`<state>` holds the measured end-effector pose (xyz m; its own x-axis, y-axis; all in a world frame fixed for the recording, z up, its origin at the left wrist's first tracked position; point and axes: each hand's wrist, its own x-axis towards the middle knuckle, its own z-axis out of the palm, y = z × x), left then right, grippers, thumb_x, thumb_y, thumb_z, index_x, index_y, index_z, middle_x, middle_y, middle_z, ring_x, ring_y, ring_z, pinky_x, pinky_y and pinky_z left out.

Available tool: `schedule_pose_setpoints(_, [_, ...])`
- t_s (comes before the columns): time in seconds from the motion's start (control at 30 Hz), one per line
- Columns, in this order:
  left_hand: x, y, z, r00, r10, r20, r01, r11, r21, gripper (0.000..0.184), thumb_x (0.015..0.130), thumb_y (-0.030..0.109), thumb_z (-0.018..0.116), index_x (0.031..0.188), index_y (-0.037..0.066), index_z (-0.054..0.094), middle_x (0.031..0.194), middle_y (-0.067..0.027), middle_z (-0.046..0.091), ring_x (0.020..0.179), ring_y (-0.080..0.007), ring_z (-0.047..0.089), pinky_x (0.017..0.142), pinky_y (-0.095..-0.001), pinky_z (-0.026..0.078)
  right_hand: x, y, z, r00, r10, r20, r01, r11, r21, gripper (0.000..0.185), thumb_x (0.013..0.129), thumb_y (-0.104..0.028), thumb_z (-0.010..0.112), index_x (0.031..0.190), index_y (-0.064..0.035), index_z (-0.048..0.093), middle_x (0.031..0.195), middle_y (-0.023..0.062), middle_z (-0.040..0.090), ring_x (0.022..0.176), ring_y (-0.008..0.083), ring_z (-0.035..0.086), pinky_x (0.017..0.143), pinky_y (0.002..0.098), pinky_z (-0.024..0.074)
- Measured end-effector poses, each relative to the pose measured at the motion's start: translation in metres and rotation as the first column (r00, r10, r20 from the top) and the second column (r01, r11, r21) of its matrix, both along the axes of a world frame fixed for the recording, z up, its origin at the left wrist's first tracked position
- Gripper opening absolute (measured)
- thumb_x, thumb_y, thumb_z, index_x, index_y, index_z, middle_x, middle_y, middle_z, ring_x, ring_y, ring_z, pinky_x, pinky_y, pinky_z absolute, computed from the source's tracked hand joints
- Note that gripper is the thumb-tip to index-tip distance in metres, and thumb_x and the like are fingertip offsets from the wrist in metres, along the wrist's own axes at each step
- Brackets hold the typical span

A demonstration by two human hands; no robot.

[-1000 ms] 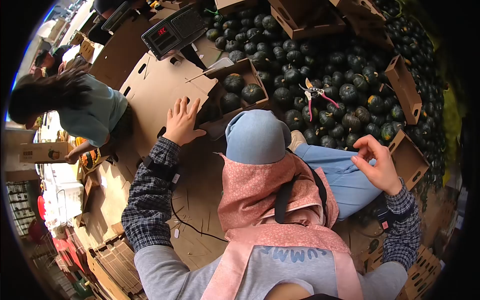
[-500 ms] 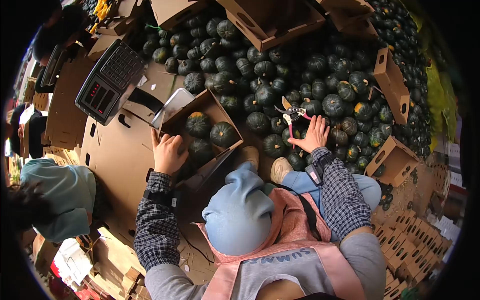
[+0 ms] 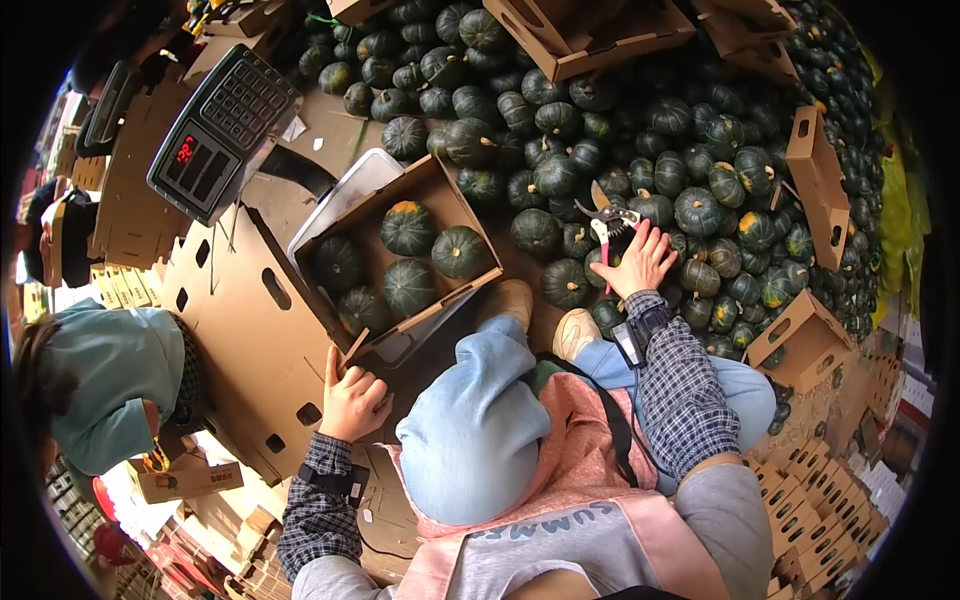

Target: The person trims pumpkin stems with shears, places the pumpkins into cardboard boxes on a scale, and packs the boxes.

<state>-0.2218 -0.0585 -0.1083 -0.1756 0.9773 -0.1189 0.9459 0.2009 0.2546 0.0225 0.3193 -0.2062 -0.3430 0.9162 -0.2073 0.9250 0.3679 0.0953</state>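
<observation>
My left hand (image 3: 354, 402) is beside the near left corner of a cardboard box (image 3: 462, 208). Its index finger stretches up along the cardboard while the other fingers curl loosely, with nothing visible in them. Inside the box lie several dark green pumpkins (image 3: 409, 287), one with an orange patch. My right hand (image 3: 642, 264) is over the pumpkin pile (image 3: 705, 212), its thumb and fingers around the pink handles of pruning shears (image 3: 607, 226). The shears' blades are spread apart and point away from me; part of one handle is hidden under the fingers.
A digital scale display (image 3: 205, 150) with red digits stands at left; its metal platform (image 3: 350, 185) shows beside the box. Cardboard boxes (image 3: 817, 185) lie on the pile. Stacked cartons (image 3: 820, 490) are at lower right. A person in a teal top (image 3: 110, 385) bends at left.
My left hand has drawn back toward me, down the box's left side. More pumpkins in the box are visible. The scale's red reading differs. My right hand's fingers are closer together at the shears.
</observation>
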Motion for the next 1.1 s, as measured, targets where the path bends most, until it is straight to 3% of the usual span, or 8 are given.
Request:
schedule_pose_setpoints(0.23, [-0.001,0.042,0.066,0.86,0.256,0.441,-0.196,0.964,-0.178,0.039,0.078,0.035,0.067,0.106,0.008,0.062,0.087,-0.0049,0.063,0.097,-0.0227,0.056,0.11,-0.0571,0.003,-0.002,0.004,0.04,0.995,-0.041,-0.095,0.031,0.994,-0.103,0.064,0.057,-0.034,0.075,0.106,-0.0002,0.05,0.108,0.0152,0.051,0.105,0.0278,0.047,0.084,0.0434,0.0398])
schedule_pose_setpoints(0.3, [-0.012,0.082,0.094,0.847,0.211,0.488,-0.132,0.973,-0.191,0.041,0.082,0.032,0.065,0.112,0.006,0.059,0.094,-0.007,0.063,0.099,-0.0248,0.057,0.109,-0.057,0.007,0.011,0.026,0.015,0.621,-0.7,-0.351,-0.004,0.445,-0.895,0.045,0.063,-0.029,0.07,0.094,0.0,0.055,0.087,0.0108,0.057,0.079,0.0215,0.057,0.065,0.0348,0.046])
schedule_pose_setpoints(0.37, [-0.019,0.127,0.094,0.836,0.083,0.543,-0.048,0.996,-0.079,0.037,0.083,0.028,0.064,0.111,0.004,0.058,0.092,-0.0087,0.062,0.098,-0.0256,0.057,0.104,-0.0511,0.028,-0.011,0.019,0.017,0.401,-0.884,-0.24,-0.117,0.21,-0.971,0.024,0.066,-0.014,0.058,0.087,-0.0021,0.056,0.074,0.0053,0.057,0.066,0.0164,0.056,0.056,0.0339,0.0486])
schedule_pose_setpoints(0.47, [-0.017,0.184,0.03,0.634,0.068,0.771,-0.109,0.994,0.002,0.03,0.085,0.022,0.062,0.106,0.001,0.058,0.09,-0.0145,0.062,0.082,-0.0269,0.062,0.075,-0.0371,0.049,-0.063,0.02,-0.008,0.326,-0.829,-0.455,-0.071,0.458,-0.886,0.014,0.067,-0.012,0.057,0.078,-0.0053,0.053,0.07,0.0044,0.055,0.063,0.0162,0.055,0.057,0.0351,0.0486])
schedule_pose_setpoints(0.57, [0.006,0.218,-0.039,0.841,0.052,0.539,-0.078,0.997,0.025,0.033,0.077,0.031,0.065,0.099,0.007,0.058,0.091,-0.0132,0.062,0.082,-0.0318,0.061,0.07,-0.0425,0.049,-0.101,0.041,-0.053,0.087,-0.851,-0.518,0.104,0.525,-0.845,0.021,0.074,-0.021,0.064,0.071,-0.0067,0.049,0.061,0.0017,0.048,0.052,0.0131,0.047,0.049,0.0309,0.0428])
schedule_pose_setpoints(0.77, [0.033,0.252,-0.1,0.83,0.121,0.545,-0.18,0.982,0.057,0.04,0.067,0.035,0.07,0.097,0.011,0.061,0.094,-0.0109,0.062,0.094,-0.0318,0.058,0.077,-0.0449,0.048,-0.131,0.09,-0.066,0.662,-0.584,-0.469,0.317,0.786,-0.53,0.061,0.056,-0.052,0.079,0.067,0.0064,0.064,0.064,0.0134,0.06,0.052,0.0208,0.056,0.047,0.0345,0.046])
schedule_pose_setpoints(1.0, [0.033,0.26,-0.099,0.569,0.413,0.711,-0.591,0.807,0.005,0.047,0.069,0.028,0.07,0.106,0.004,0.054,0.097,-0.0163,0.057,0.094,-0.0355,0.056,0.079,-0.0438,0.046,-0.148,0.103,-0.07,0.749,-0.429,-0.504,0.168,0.86,-0.483,0.055,0.054,-0.036,0.08,0.075,0.0126,0.064,0.073,0.0175,0.064,0.062,0.0261,0.06,0.059,0.0376,0.0494])
schedule_pose_setpoints(1.1, [0.032,0.259,-0.094,0.613,0.329,0.719,-0.574,0.811,0.118,0.053,0.067,0.029,0.07,0.109,0.002,0.052,0.097,-0.0178,0.055,0.096,-0.0362,0.053,0.081,-0.0441,0.044,-0.131,0.11,-0.099,0.511,-0.441,-0.738,-0.15,0.8,-0.581,0.043,0.063,-0.013,0.078,0.095,0.0087,0.059,0.089,0.015,0.063,0.068,0.0232,0.06,0.061,0.0334,0.0531])
